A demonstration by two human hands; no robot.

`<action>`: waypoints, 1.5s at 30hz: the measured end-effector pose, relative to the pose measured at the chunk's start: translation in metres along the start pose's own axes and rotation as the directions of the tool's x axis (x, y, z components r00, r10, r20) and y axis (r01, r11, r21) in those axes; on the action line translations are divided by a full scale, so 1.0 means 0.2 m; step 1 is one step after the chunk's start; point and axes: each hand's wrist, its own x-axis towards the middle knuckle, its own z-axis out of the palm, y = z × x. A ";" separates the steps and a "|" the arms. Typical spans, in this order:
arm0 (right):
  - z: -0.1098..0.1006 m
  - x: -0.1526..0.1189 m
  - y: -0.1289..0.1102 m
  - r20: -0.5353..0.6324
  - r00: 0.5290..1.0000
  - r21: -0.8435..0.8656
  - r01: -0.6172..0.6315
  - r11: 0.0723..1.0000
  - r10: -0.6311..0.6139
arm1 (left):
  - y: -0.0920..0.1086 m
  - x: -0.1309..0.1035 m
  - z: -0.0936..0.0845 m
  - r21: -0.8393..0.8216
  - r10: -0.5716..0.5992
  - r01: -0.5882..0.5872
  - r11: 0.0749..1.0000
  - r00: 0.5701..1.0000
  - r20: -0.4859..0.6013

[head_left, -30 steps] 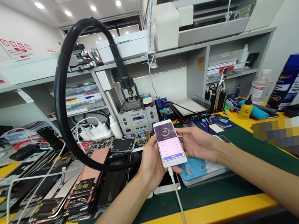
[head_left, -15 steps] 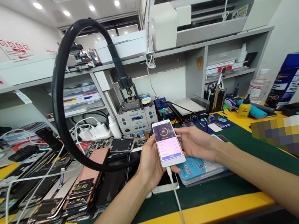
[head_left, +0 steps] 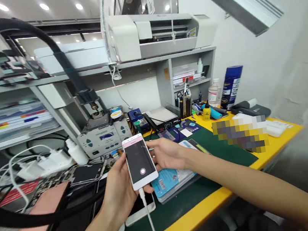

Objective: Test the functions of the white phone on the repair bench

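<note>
A white smartphone (head_left: 140, 160) is held upright, tilted back, above the green mat (head_left: 182, 208). Its screen is mostly dark, with a pale strip at the top and a round white button low down. My left hand (head_left: 120, 186) is closed round its left side, with fingertips showing beneath the lower edge. At the right edge, my right hand (head_left: 168, 154) grips the phone with bent fingers, partly hidden behind it. A white charging cable (head_left: 149, 216) runs from the phone's bottom. Below lie another white phone (head_left: 141, 214) and a blue-and-clear package (head_left: 167, 183).
To the left are a thick black hose (head_left: 49, 218), stacked phone parts (head_left: 45, 203) and a white power strip (head_left: 56, 166). A grey hot-air station (head_left: 101, 140) stands behind the hands. On the right are a yellow bottle (head_left: 206, 112) and a blue spray can (head_left: 230, 86).
My view has turned right, so everything sits further left. The phone's screen went from a page with a ring reading 70 to a dark display. Both hands still hold it.
</note>
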 end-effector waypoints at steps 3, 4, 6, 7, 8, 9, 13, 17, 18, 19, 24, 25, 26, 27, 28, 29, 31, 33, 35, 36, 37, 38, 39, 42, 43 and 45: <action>0.00 0.00 0.00 -0.010 1.000 -0.011 -0.002 1.000 0.002 | 0.00 0.00 0.00 0.030 0.019 -0.018 0.999 1.000 -0.013; 0.01 -0.01 0.00 -0.014 1.000 -0.013 -0.004 1.000 0.004 | 0.00 0.00 0.00 0.034 0.020 -0.019 0.999 1.000 -0.018; 0.00 -0.01 0.00 -0.014 1.000 -0.016 -0.007 1.000 0.007 | -0.01 0.01 0.01 0.028 0.020 -0.019 0.999 0.999 -0.026; 0.00 -0.01 0.00 -0.010 1.000 -0.016 -0.009 1.000 0.009 | -0.01 0.01 0.02 0.020 0.016 -0.015 1.000 0.999 -0.029; 0.00 -0.01 0.00 -0.007 1.000 -0.016 -0.011 1.000 0.011 | -0.01 0.01 0.02 0.009 0.011 -0.010 1.000 1.000 -0.029; 0.00 -0.01 0.00 -0.008 1.000 -0.016 -0.010 1.000 0.010 | -0.01 0.01 0.03 -0.001 0.000 -0.001 1.000 1.000 -0.026; 0.01 -0.02 0.00 -0.013 1.000 -0.029 0.008 1.000 -0.009 | -0.01 0.00 0.02 -0.050 -0.020 0.020 0.999 1.000 0.010; 0.04 -0.04 0.00 -0.028 0.999 -0.054 0.024 0.998 -0.026 | -0.01 0.00 0.00 -0.079 -0.009 0.014 0.997 0.998 0.063; 0.04 -0.04 0.00 -0.031 0.999 -0.059 0.024 0.998 -0.026 | -0.01 0.00 0.00 -0.086 -0.008 0.015 0.996 0.997 0.076; 0.04 -0.04 0.00 -0.036 0.999 -0.062 0.024 0.998 -0.026 | -0.01 0.00 0.00 -0.094 -0.008 0.016 0.995 0.996 0.088; 0.06 -0.05 0.00 -0.052 0.998 -0.073 0.032 0.997 -0.036 | -0.01 0.00 0.00 -0.122 -0.004 0.018 0.992 0.994 0.111; 0.07 -0.05 0.00 -0.054 0.998 -0.075 0.030 0.997 -0.035 | -0.01 0.00 0.00 -0.125 -0.003 0.018 0.992 0.993 0.114; 0.07 -0.05 -0.01 -0.056 0.998 -0.077 0.025 0.997 -0.029 | -0.01 0.00 0.00 -0.127 -0.005 0.020 0.992 0.993 0.118; 0.07 -0.05 -0.01 -0.060 0.998 -0.075 0.020 0.997 -0.024 | -0.01 0.00 0.00 -0.129 -0.008 0.024 0.991 0.992 0.122; 0.07 -0.05 -0.01 -0.066 0.998 -0.073 0.013 0.997 -0.018 | -0.01 0.00 -0.01 -0.133 -0.013 0.030 0.991 0.992 0.126; 0.07 -0.05 -0.01 -0.070 0.997 -0.068 0.009 0.998 -0.014 | -0.01 0.00 -0.01 -0.137 -0.020 0.037 0.990 0.991 0.129; 0.06 -0.05 0.00 -0.067 0.998 -0.051 0.014 0.999 -0.018 | -0.01 0.00 -0.01 -0.147 -0.038 0.057 0.987 0.991 0.129; 0.05 -0.04 0.00 -0.049 0.998 -0.026 0.025 0.999 -0.026 | 0.00 0.00 -0.01 -0.161 -0.056 0.075 0.984 0.991 0.122; 0.04 -0.04 0.00 -0.032 0.999 -0.001 0.029 1.000 -0.029 | 0.00 0.00 -0.01 -0.181 -0.068 0.088 0.980 0.992 0.110; 0.03 -0.04 0.00 -0.029 0.999 0.009 0.028 1.000 -0.027 | 0.00 0.01 -0.01 -0.194 -0.072 0.091 0.977 0.992 0.103; 0.03 -0.03 0.00 -0.029 0.999 0.017 0.024 1.000 -0.024 | 0.00 0.01 -0.02 -0.207 -0.075 0.093 0.974 0.993 0.095; 0.03 -0.03 0.01 -0.030 0.999 0.022 0.020 1.000 -0.019 | 0.00 0.01 -0.02 -0.220 -0.077 0.095 0.971 0.993 0.088; 0.03 -0.03 0.01 -0.033 0.999 0.023 0.014 1.000 -0.013 | 0.00 0.01 -0.02 -0.232 -0.082 0.099 0.968 0.993 0.083; 0.03 -0.04 0.01 -0.029 1.000 -0.001 0.012 1.000 -0.012 | 0.00 0.01 -0.02 -0.255 -0.085 0.102 0.962 0.993 0.077; 0.04 -0.04 0.01 -0.024 0.999 -0.013 0.022 1.000 -0.023 | 0.00 0.01 -0.02 -0.254 -0.082 0.099 0.962 0.994 0.073; 0.04 -0.05 0.01 -0.012 0.999 -0.035 0.047 0.998 -0.048 | 0.00 0.01 -0.01 -0.233 -0.073 0.083 0.969 0.996 0.054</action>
